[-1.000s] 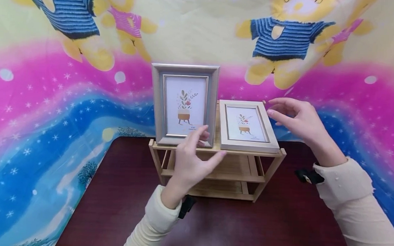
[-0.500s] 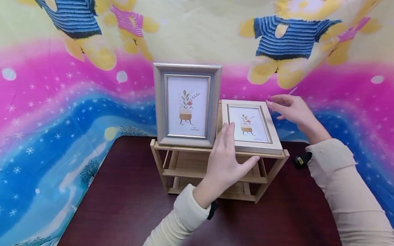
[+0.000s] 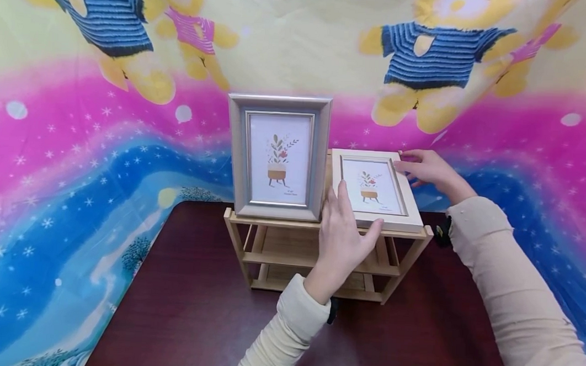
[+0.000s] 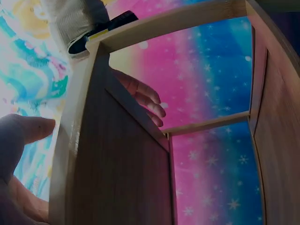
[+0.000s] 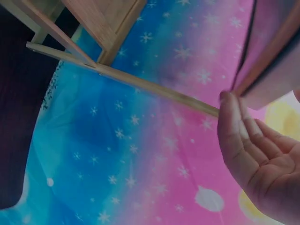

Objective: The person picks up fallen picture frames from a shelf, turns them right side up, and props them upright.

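Note:
A cream-white picture frame (image 3: 415,214) with a plant print lies face up on the right half of a wooden rack's (image 3: 271,222) top. My left hand (image 3: 342,235) is at its front left, fingers extended along its left side and thumb apart near the front edge. My right hand (image 3: 430,171) is at its right side, thumb tip by the border and fingers loosely bent by the far right corner. In the right wrist view the right fingers (image 5: 251,145) reach a dark edge. A grey-silver picture frame (image 3: 318,168) stands upright on the rack's left half.
The rack has lower shelves (image 3: 289,246) and stands on a dark red-brown table (image 3: 193,288). Behind it hangs a colourful cloth (image 3: 196,128) printed with bears and snowflakes. The upright frame is close to the left fingers.
My left hand has moved right, from before the upright frame to the lying frame's front left. My right hand has come in closer to the lying frame's right edge.

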A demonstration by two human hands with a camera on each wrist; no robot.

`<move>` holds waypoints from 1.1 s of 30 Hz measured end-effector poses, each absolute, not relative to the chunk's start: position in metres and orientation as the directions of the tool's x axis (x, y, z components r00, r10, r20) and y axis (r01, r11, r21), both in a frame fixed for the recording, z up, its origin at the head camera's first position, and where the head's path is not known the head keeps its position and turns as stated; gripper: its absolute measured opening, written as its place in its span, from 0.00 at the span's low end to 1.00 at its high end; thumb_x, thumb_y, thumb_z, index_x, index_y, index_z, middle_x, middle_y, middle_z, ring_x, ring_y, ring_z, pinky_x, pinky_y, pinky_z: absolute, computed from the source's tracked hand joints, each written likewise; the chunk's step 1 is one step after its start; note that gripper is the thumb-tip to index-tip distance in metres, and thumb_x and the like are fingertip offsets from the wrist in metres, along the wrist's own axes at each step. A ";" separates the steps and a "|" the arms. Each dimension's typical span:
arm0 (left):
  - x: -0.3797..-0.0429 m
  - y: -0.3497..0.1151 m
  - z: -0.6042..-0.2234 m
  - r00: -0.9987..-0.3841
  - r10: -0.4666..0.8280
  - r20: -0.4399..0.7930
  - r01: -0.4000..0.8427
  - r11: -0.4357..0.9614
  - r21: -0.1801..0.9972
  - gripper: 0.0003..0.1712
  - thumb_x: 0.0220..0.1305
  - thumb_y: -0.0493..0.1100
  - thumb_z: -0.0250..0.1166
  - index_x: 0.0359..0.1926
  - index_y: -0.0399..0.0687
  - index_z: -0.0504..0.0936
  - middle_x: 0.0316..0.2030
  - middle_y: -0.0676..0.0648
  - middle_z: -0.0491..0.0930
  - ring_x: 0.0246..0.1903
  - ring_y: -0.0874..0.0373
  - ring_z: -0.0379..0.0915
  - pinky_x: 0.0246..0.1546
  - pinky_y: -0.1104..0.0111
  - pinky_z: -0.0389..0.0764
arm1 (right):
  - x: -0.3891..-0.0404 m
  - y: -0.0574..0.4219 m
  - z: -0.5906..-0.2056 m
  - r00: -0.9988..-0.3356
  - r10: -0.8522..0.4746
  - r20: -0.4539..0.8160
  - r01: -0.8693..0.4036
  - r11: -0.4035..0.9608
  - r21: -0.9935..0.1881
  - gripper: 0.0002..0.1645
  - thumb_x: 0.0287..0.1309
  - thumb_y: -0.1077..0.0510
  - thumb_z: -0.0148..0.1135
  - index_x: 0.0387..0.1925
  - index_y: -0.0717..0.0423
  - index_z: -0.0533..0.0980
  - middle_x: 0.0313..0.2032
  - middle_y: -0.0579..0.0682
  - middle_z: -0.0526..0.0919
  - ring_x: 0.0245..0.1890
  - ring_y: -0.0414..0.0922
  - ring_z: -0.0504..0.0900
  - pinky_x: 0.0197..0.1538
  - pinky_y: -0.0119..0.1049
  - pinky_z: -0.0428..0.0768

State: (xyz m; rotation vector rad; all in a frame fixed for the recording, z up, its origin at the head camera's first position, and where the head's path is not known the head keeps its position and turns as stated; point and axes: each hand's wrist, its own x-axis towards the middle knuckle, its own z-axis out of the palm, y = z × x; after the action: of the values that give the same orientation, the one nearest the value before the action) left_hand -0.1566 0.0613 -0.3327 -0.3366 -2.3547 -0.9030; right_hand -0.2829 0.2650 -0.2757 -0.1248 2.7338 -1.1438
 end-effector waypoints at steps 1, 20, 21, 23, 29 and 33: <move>-0.157 0.061 -0.333 -0.801 0.017 0.598 0.417 0.733 0.537 0.54 0.48 0.58 0.67 0.65 0.34 0.51 0.59 0.30 0.60 0.56 0.40 0.63 0.46 0.53 0.74 | -0.284 0.265 -0.277 -0.980 -0.146 -0.138 -0.003 0.698 -0.716 0.46 0.60 0.42 0.52 0.67 0.66 0.49 0.58 0.68 0.62 0.40 0.53 0.76 0.40 0.42 0.79; -0.157 0.064 -0.331 -0.793 0.048 0.607 0.427 0.755 0.498 0.50 0.47 0.58 0.68 0.61 0.32 0.56 0.57 0.33 0.63 0.53 0.43 0.65 0.47 0.56 0.74 | -0.283 0.272 -0.287 -0.992 -0.114 -0.059 -0.030 0.653 -0.757 0.42 0.61 0.43 0.50 0.66 0.66 0.53 0.54 0.67 0.66 0.48 0.56 0.70 0.37 0.33 0.76; -0.157 0.064 -0.332 -0.792 0.052 0.609 0.430 0.755 0.495 0.49 0.48 0.58 0.68 0.61 0.32 0.57 0.57 0.33 0.63 0.54 0.43 0.65 0.48 0.55 0.73 | -0.283 0.272 -0.286 -0.993 -0.107 -0.049 -0.032 0.647 -0.762 0.42 0.61 0.43 0.50 0.66 0.65 0.53 0.55 0.67 0.66 0.48 0.55 0.70 0.38 0.33 0.76; -0.157 0.064 -0.332 -0.788 0.061 0.612 0.439 0.752 0.491 0.48 0.48 0.58 0.67 0.60 0.32 0.59 0.58 0.32 0.63 0.55 0.41 0.64 0.50 0.55 0.71 | -0.281 0.272 -0.285 -0.995 -0.096 -0.026 -0.041 0.630 -0.775 0.41 0.61 0.43 0.50 0.66 0.64 0.54 0.55 0.66 0.66 0.48 0.55 0.69 0.37 0.32 0.75; -0.160 0.063 -0.334 -0.765 0.059 0.642 0.473 0.729 0.496 0.47 0.47 0.58 0.68 0.58 0.32 0.60 0.58 0.33 0.63 0.56 0.43 0.63 0.52 0.55 0.70 | -0.278 0.273 -0.280 -0.997 -0.053 0.049 -0.072 0.618 -0.783 0.41 0.60 0.42 0.50 0.66 0.62 0.55 0.53 0.64 0.68 0.41 0.47 0.70 0.33 0.29 0.73; -0.161 0.061 -0.333 -0.742 0.056 0.668 0.491 0.724 0.485 0.47 0.45 0.57 0.70 0.57 0.33 0.61 0.56 0.34 0.64 0.55 0.45 0.64 0.52 0.58 0.70 | -0.276 0.272 -0.280 -0.994 -0.030 0.105 -0.102 0.604 -0.790 0.39 0.60 0.43 0.51 0.66 0.62 0.57 0.49 0.62 0.70 0.35 0.42 0.71 0.30 0.27 0.72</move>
State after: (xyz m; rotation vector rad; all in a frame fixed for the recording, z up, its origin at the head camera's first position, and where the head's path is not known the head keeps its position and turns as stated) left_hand -0.1611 0.0613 -0.3333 -0.4121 -2.2842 -0.8841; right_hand -0.2763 0.2725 -0.2798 -0.1195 2.8856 -1.4296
